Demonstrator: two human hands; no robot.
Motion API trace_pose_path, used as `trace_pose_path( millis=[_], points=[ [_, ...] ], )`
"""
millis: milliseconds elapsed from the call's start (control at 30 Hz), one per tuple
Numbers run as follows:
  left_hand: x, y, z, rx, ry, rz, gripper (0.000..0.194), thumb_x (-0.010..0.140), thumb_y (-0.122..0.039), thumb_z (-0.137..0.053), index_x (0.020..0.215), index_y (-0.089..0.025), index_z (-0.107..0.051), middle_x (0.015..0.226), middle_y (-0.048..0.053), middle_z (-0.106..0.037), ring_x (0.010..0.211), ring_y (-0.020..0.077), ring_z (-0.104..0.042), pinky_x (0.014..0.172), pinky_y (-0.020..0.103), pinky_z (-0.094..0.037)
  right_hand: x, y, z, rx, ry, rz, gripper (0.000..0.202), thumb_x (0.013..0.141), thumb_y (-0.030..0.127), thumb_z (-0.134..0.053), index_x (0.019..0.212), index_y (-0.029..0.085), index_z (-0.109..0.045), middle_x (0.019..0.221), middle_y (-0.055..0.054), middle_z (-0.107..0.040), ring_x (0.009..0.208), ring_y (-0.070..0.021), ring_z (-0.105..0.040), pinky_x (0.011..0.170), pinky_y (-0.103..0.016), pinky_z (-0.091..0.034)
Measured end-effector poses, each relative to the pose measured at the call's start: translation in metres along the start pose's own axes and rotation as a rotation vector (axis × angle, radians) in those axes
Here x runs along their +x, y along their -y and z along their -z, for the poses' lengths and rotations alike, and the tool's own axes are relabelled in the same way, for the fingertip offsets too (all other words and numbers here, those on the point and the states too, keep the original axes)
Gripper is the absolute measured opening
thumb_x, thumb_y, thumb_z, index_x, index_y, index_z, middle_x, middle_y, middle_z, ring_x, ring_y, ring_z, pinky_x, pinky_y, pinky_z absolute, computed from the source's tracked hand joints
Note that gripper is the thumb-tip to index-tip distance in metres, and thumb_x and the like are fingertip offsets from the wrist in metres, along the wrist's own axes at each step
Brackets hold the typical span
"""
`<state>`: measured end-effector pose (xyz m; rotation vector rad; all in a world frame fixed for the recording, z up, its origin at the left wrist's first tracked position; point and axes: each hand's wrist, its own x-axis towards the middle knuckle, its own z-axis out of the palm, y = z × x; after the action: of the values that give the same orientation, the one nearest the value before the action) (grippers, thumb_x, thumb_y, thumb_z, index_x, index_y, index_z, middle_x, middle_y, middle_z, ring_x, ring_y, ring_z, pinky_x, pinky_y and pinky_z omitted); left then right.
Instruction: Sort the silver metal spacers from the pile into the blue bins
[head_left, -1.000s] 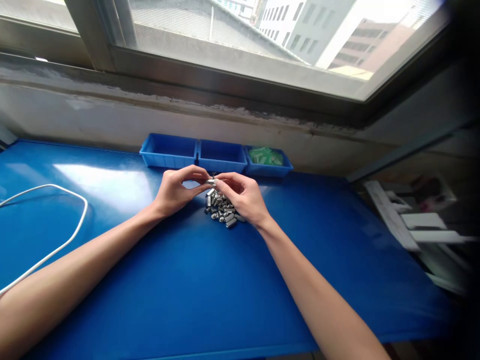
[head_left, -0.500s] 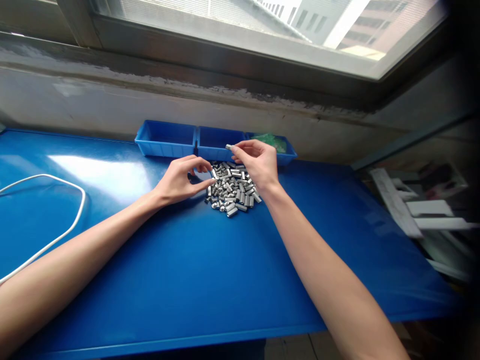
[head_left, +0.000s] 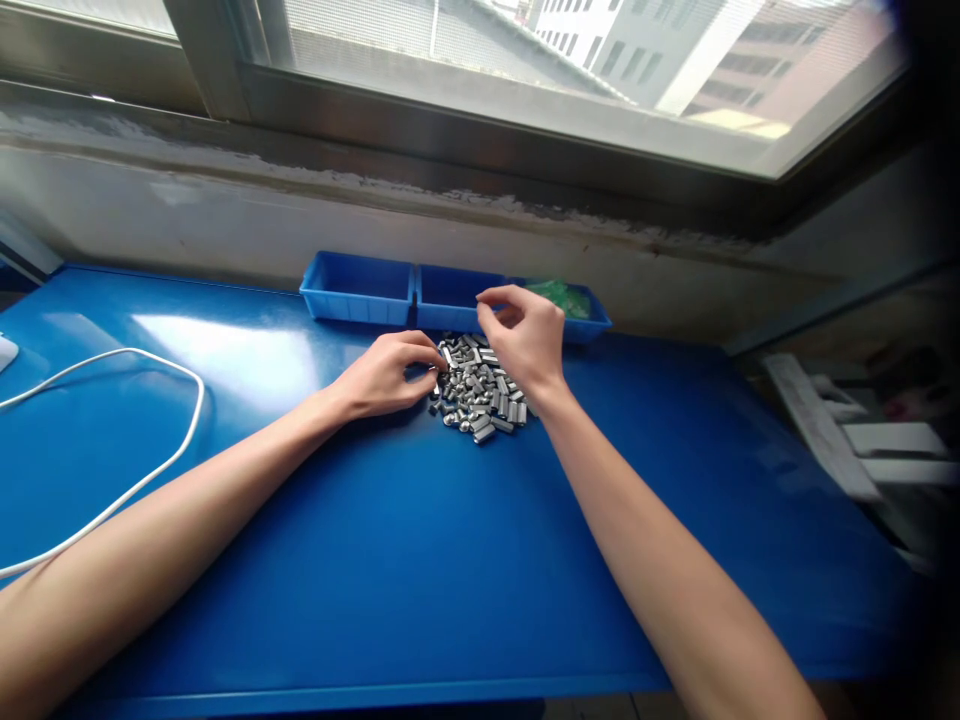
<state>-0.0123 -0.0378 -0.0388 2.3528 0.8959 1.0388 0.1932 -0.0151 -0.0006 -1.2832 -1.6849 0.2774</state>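
Note:
A heap of small silvery metal pieces (head_left: 480,385) lies on the blue table (head_left: 420,560). At the left edge of the heap is my left hand (head_left: 394,373), thumb and fingertips pinched at the pieces; what is between them is too small to make out. My right hand (head_left: 527,335) hovers over the back right of the heap, in front of the middle blue bin (head_left: 457,312). Its thumb and index finger are apart at the tips, and no piece shows between them.
Beside the middle bin stand a left blue bin (head_left: 356,306) and a right one holding green material (head_left: 559,296). A white cable (head_left: 199,400) curves over the table's left side. Behind are a wall and window; white objects (head_left: 892,440) stand beyond the right edge.
The metal piece that was in my right hand's fingertips no longer shows. My left hand's fingers have closed at the heap. The whole view has shifted slightly.

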Motion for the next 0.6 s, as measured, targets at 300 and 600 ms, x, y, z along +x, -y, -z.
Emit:
trace_pose_path(
  millis=[300,600],
  points=[
    [0.000,0.000,0.000,0.033,-0.062,0.141,0.018,0.079,-0.018,-0.063,0.089,-0.015,-0.078,0.087,0.006,-0.076,0.073,0.0154,-0.066,0.071,0.026,-0.053,-0.041,-0.011,0.019,0.148,-0.009,-0.104,0.019,0.090,0.036,-0.065,0.097,0.022,-0.074,0.090,-0.005,-0.077,0.072,-0.0208,-0.071,0.066,-0.035,-0.058],
    [0.000,0.003,0.015,0.045,0.103,0.053,0.032,0.080,-0.022,-0.065,0.109,-0.019,-0.080,0.109,0.008,-0.076,0.090,0.0193,-0.071,0.086,0.029,-0.056,-0.043,-0.012,0.022,0.179,-0.001,-0.114,0.021,0.090,0.038,-0.063,0.100,0.022,-0.073,0.091,-0.006,-0.077,0.078,-0.0214,-0.072,0.072,-0.035,-0.060]
  ],
)
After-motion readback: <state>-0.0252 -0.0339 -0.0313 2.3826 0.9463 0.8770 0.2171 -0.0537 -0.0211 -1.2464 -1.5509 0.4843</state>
